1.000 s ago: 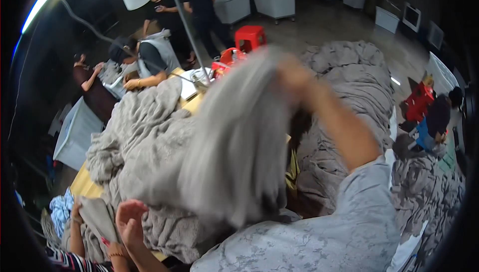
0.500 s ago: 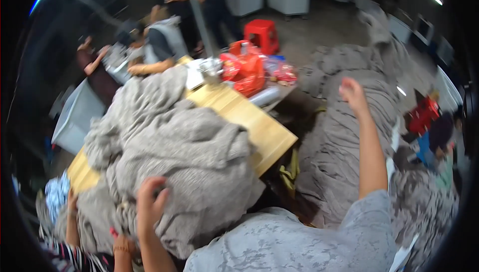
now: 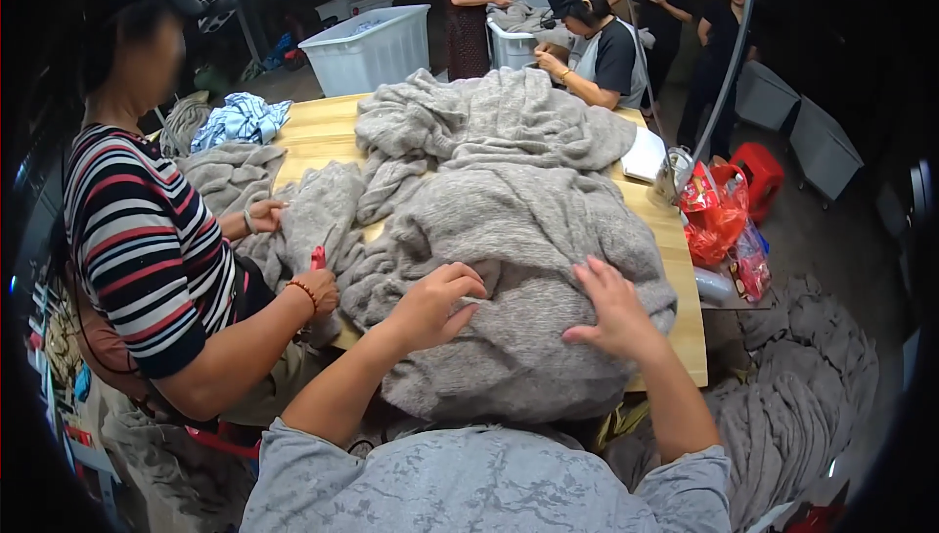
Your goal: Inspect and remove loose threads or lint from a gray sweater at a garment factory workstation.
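the empty right hand [image 3: 617,316] spread over the grey knitted fabric heap [image 3: 528,210]; whether the left hand [image 3: 428,310] gripped, i could not tell; uneven pulling risked toppling it.

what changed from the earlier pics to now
The right hand released the grey piece it held up, then moved left to the fabric pile on the table. The left hand is there too. The view swung left; the pile stayed put.

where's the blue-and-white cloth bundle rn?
Head view, upper left: the blue-and-white cloth bundle is at the wooden table's far-left corner, left of the big grey fabric pile and beyond the co-worker in the striped top.
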Available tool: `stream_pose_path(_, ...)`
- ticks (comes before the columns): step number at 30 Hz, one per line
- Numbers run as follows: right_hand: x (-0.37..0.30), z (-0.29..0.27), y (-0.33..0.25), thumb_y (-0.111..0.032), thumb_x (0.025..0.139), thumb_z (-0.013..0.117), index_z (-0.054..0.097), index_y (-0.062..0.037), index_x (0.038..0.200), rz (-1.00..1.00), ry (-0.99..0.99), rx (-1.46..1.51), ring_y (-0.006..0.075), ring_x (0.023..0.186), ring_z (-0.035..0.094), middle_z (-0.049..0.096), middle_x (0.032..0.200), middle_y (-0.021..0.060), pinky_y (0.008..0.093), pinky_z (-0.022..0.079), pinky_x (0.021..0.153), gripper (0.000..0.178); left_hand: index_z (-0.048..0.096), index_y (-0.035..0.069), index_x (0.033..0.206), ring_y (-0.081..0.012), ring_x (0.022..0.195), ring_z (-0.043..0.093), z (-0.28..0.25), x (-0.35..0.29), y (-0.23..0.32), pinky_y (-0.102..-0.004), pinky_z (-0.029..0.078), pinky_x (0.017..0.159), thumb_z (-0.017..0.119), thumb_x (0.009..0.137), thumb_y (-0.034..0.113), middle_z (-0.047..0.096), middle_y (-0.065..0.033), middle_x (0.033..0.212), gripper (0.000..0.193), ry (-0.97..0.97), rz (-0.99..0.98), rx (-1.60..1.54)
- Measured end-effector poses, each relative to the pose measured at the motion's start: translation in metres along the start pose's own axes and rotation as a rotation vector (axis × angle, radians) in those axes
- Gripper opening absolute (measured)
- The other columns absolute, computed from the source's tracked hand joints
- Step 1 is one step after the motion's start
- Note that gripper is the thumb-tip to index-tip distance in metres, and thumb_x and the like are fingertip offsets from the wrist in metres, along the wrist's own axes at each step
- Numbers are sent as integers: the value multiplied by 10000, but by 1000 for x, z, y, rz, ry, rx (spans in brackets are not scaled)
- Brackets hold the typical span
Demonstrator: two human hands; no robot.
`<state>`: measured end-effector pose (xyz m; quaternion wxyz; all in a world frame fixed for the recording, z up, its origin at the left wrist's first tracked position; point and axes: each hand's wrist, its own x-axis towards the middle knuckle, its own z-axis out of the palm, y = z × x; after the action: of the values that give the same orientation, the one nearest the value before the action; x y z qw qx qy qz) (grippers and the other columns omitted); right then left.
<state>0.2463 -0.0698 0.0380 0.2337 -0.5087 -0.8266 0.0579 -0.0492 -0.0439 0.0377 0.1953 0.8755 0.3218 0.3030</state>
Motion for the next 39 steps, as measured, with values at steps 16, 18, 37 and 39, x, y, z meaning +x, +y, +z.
stream_pose_path(16, 37, -172, -26, 24, 758, 520, 602, -5, 920, -29, 173, 605, 58, 782, 556, 607, 841, -13, 197, 449, 692, 184, 524, 22, 1039, -361, 987, 551, -14, 158, 107, -421, 448, 850, 735, 674, 147, 549, -174, 1078, 440, 321, 601, -113)
stream_pose_path(18, 37, -192, -45, 14, 752, 556, 581, -8, 894, -17, 175, 588, 42, 733, 533, 584, 784, -19, 198, 435, 648, 146, 539, 18, 1029, -368, 913, 592, -23, 188, 121, -429, 468, 804, 740, 660, 188, 605, -199, 971, 453, 102, 535, -167)
stream_pose_path(37, 4, -65, 66, -60, 843, 535, 592, 3, 1006, 277, 22, 1013, 135, 719, 588, 611, 840, 27, 300, 513, 642, 184, 642, 0, 773, -335, 780, 625, -208, 256, 259, -376, 489, 638, 678, 783, 240, 633, -198, 790, 243, 867, 523, 910)
stream_pose_path(39, -20, -111, 79, -162, 808, 518, 589, -9, 977, 146, 296, 1250, 149, 794, 604, 618, 890, 78, 315, 515, 741, 239, 642, 1, 795, -323, 785, 630, -210, 268, 248, -375, 493, 643, 649, 796, 209, 634, -198, 797, 209, 848, 485, 919)
